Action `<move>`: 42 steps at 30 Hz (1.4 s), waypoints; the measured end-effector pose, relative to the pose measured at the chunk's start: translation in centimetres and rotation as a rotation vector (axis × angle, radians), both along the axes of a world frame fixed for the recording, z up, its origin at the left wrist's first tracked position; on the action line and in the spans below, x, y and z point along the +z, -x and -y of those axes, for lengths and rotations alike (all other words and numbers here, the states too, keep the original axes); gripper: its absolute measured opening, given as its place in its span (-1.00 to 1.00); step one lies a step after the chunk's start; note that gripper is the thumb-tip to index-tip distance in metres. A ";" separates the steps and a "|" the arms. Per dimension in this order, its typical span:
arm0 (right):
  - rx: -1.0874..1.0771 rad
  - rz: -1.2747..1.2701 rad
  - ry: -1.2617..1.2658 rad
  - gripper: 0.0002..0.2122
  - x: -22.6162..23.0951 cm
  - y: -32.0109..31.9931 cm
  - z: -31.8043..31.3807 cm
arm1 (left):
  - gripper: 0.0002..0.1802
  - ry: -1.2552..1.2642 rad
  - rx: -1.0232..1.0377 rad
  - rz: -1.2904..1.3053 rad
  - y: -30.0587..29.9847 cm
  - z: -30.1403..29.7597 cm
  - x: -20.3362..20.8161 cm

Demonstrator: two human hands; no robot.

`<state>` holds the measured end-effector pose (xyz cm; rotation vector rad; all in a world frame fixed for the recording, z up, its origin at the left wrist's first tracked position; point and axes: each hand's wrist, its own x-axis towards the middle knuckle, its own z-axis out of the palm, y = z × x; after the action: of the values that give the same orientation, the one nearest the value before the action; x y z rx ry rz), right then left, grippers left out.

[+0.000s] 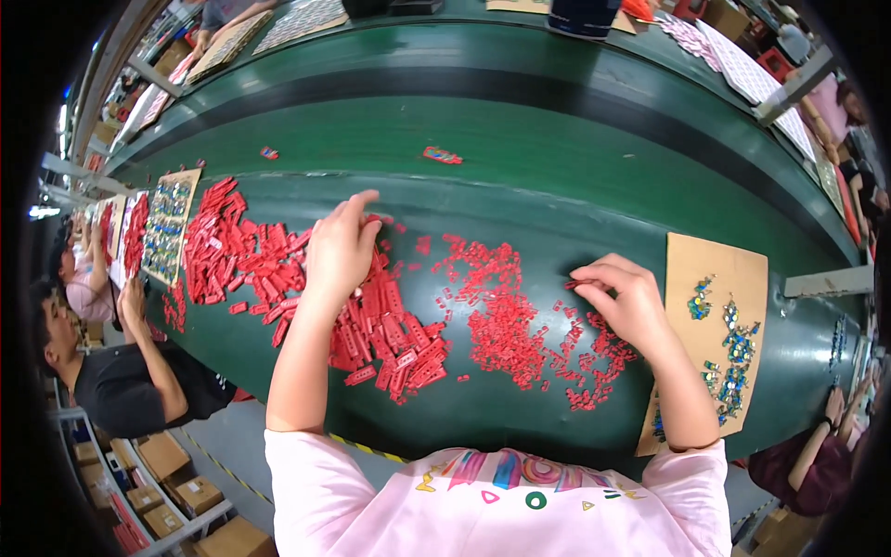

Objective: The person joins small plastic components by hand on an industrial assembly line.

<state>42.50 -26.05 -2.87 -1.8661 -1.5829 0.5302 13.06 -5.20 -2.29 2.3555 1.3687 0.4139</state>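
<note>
My left hand [342,243] reaches over the right side of a heap of long red plastic pieces [385,330]. Its index finger is stretched out and the thumb stands apart, with nothing visible between them. Over the small red parts, my right hand [620,295] is closed in a pinch on a red plastic piece [577,283], mostly covered by the fingertips. A loose spread of tiny red parts [501,320] lies between my hands. Beside my right forearm, a cardboard sheet [717,255] carries several small blue, green and metallic pieces [738,348].
A green conveyor belt [353,125] runs beyond the work surface, carrying a red assembled piece [443,155]. Another cardboard sheet [193,181] with rows of coloured pieces lies at the left. A person in a black shirt [130,385] sits to my left; others work on both sides.
</note>
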 end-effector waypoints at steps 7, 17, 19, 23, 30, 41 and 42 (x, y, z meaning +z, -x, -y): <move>-0.008 -0.100 -0.035 -0.91 0.3 0.3 1.0 | -0.82 0.265 0.006 0.344 -3.7 0.3 -0.2; -0.013 -0.228 -0.380 -0.91 0.6 1.2 1.1 | -0.75 0.956 -0.040 0.800 -7.8 6.3 0.7; -0.017 -0.142 -0.413 -0.91 1.3 1.7 1.1 | -0.72 1.011 -0.049 0.802 -8.6 8.6 1.5; 0.016 0.086 -0.519 -0.90 2.3 2.0 1.3 | -0.72 0.936 -0.107 0.814 -9.3 11.9 1.3; 0.031 0.227 -0.504 -0.90 1.8 2.1 2.5 | -0.69 0.306 -0.316 0.732 -9.7 13.6 -0.1; 0.016 0.346 -0.517 -0.86 1.9 2.0 3.2 | -0.69 -0.016 -0.412 0.667 -10.4 14.2 -0.3; 0.017 0.350 -0.517 -0.86 1.9 1.9 3.2 | -0.70 -0.034 -0.419 0.670 -10.5 14.2 -0.4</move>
<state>40.60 -29.28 -1.00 -1.5965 -1.7477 -0.2062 23.53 -19.45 -2.66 2.1439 0.5526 0.9798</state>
